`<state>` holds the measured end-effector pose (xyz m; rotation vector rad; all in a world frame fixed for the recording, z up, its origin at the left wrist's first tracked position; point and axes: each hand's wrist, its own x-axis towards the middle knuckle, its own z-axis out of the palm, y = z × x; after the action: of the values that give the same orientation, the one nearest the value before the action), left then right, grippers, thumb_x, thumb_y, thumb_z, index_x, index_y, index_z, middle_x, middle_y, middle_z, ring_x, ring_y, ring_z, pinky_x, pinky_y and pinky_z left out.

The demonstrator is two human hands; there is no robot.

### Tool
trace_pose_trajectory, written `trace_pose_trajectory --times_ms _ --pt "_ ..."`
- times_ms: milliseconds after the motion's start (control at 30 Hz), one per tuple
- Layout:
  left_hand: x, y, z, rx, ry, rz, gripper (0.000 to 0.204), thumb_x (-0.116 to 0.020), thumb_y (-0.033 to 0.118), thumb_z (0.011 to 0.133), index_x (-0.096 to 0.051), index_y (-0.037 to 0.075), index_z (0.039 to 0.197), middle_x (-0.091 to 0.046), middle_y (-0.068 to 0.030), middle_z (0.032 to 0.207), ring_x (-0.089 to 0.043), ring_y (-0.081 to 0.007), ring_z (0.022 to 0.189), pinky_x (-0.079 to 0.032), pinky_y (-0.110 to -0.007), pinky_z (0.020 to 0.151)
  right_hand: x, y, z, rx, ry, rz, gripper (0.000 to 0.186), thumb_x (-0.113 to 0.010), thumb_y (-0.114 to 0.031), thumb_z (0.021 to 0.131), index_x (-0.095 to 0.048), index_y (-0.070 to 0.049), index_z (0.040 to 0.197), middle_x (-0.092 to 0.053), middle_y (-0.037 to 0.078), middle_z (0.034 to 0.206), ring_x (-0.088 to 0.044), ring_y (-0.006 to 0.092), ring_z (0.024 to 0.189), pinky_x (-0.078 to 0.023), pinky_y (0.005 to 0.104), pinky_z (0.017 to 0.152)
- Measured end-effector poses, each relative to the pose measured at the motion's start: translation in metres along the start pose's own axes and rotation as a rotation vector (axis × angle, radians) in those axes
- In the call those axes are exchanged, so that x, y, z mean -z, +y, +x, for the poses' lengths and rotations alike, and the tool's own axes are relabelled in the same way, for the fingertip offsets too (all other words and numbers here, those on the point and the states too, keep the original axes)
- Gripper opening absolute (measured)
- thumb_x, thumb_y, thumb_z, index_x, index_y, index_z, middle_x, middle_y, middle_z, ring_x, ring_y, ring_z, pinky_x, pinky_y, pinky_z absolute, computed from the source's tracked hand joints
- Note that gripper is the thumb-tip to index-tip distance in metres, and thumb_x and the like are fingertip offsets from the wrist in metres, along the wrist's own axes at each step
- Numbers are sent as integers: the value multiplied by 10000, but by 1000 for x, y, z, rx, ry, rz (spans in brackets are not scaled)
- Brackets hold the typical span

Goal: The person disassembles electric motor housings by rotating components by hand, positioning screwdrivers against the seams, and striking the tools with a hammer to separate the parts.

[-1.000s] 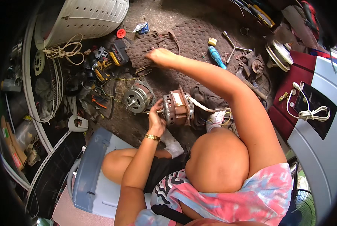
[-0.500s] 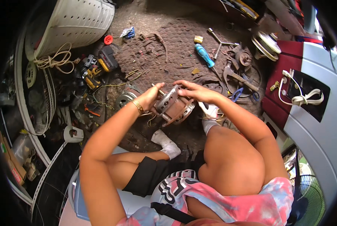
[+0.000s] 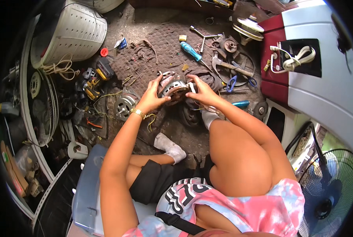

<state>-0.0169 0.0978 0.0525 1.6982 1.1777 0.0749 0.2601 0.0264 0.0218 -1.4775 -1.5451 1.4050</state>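
An electric motor (image 3: 175, 87) with slotted, rust-stained metal housing is held above the floor, tilted. My left hand (image 3: 153, 98) grips its left side, thumb along the near rim and fingers behind. My right hand (image 3: 203, 93) is curved round its right side, fingers and thumb apart at the edge. A small white piece (image 3: 192, 87) shows between the right thumb and fingers; I cannot make out what it is. Below the motor hang thin yellow wires (image 3: 151, 121). Left of my left wrist rests a slotted round metal housing (image 3: 123, 106).
Beyond my hands lie a blue-handled screwdriver (image 3: 191, 51), a lug wrench (image 3: 203, 37), a hammer (image 3: 233, 68) and blue-handled scissors (image 3: 231, 83). A yellow-black power drill (image 3: 91, 87) lies left. A perforated white drum (image 3: 76, 35) stands far left, a red-and-grey appliance casing (image 3: 269, 65) right, a fan (image 3: 322, 207) lower right.
The motor has turned in my hands, its slotted rim now toward me. My right hand has slid from its top to its right side. The view has shifted to the right.
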Motion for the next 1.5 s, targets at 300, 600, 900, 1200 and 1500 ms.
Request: trace_pose_trajectory --times_ms 300,600,900,1200,1500 --pt "-47 53 -74 278 540 484 885 -856 447 777 -438 163 1503 -492 -196 1396 -583 -413 1228 -547 -486 912 96 12 -79 -78 325 -699 597 -775 -270 855 -516 -121 1372 -611 184 1295 -598 403 1187 -499 491 978" --pt "-51 102 -124 367 339 595 710 -823 462 799 -575 208 1414 -425 -129 1492 -459 -434 1368 -453 -578 1071 74 8 -258 -110 422 -659 394 -724 -329 883 -693 -137 1225 -617 189 1274 -601 443 1145 -508 536 930" --pt "-20 164 -136 341 404 607 605 -779 501 822 -664 197 1333 -494 -96 1492 -486 -371 1386 -419 -588 1097 65 37 -429 -406 249 -571 363 -718 -322 886 -701 -122 1189 -631 198 1223 -613 442 1109 -512 533 912" --pt "4 167 -125 318 278 670 615 -758 514 823 -698 122 1293 -645 -124 1398 -605 -342 1297 -453 -560 1087 54 27 -457 -449 168 -578 334 -711 -314 890 -710 -108 1152 -645 207 1173 -626 441 1074 -515 531 894" --pt "37 182 -185 72 409 546 579 -744 492 833 -717 105 1263 -707 -175 1257 -662 -350 1183 -507 -436 1021 71 14 -451 -410 146 -612 309 -704 -307 893 -719 -93 1116 -659 216 1123 -638 440 1039 -519 528 876"
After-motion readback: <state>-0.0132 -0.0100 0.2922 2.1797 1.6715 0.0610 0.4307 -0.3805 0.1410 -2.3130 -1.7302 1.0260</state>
